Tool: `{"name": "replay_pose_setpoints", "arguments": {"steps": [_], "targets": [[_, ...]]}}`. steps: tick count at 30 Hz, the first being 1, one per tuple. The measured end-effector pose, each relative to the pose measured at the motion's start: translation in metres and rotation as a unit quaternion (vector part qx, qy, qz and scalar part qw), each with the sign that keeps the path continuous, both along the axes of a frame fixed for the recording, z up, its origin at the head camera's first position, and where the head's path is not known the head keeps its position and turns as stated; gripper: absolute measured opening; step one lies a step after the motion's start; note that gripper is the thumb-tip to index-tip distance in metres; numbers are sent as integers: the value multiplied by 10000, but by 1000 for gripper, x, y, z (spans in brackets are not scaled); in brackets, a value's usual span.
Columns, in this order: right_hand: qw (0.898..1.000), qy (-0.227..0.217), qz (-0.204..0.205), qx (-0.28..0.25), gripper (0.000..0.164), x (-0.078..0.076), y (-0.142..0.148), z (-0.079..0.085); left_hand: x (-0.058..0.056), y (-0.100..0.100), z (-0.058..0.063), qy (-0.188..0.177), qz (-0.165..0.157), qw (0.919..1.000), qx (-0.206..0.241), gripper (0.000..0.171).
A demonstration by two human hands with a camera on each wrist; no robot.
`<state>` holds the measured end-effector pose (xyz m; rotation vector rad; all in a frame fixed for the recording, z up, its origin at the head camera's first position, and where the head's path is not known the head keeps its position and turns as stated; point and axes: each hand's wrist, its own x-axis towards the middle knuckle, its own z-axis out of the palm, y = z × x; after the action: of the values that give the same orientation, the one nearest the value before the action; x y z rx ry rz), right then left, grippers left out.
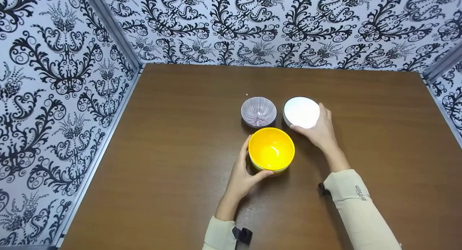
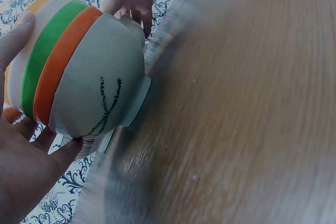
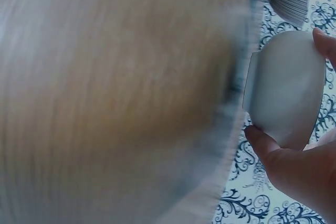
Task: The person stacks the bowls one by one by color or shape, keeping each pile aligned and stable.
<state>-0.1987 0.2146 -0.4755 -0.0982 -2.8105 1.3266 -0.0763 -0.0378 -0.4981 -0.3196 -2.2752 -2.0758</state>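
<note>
My left hand (image 1: pixel 240 179) grips a stack of nested bowls (image 1: pixel 271 149) from its left side, thumb at the near rim. Yellow lines the top bowl; the left wrist view shows white, green and orange rims below it, and an outermost pale bowl (image 2: pixel 97 72) with dark dotted lines. Farther right, my right hand (image 1: pixel 321 130) holds a plain white bowl (image 1: pixel 301 112) by its right side, thumb at the near side and fingers around the far side. Between the two and farther back, a purplish striped bowl (image 1: pixel 258 112) stands upright on the table.
The brown wooden table (image 1: pixel 173 145) extends around the bowls. Black-and-white patterned walls (image 1: pixel 245 26) rise behind it and at both sides. A tiny white speck (image 1: pixel 247 94) lies behind the striped bowl. Each sleeve cuff has a dark wrist device.
</note>
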Motion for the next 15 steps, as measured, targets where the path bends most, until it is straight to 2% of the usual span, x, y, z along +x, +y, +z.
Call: {"name": "replay_pose_setpoints", "arguments": {"steps": [7, 15], "targets": [[10000, -54, -5, 6, 116, 9, 3, 14, 0, 0, -2, 20, 17, 10000, -30, 108], [9997, 84, 206, -25, 114, 21, 6, 31, -1, 0, -2, 15, 2, 10000, -16, 108]]}}
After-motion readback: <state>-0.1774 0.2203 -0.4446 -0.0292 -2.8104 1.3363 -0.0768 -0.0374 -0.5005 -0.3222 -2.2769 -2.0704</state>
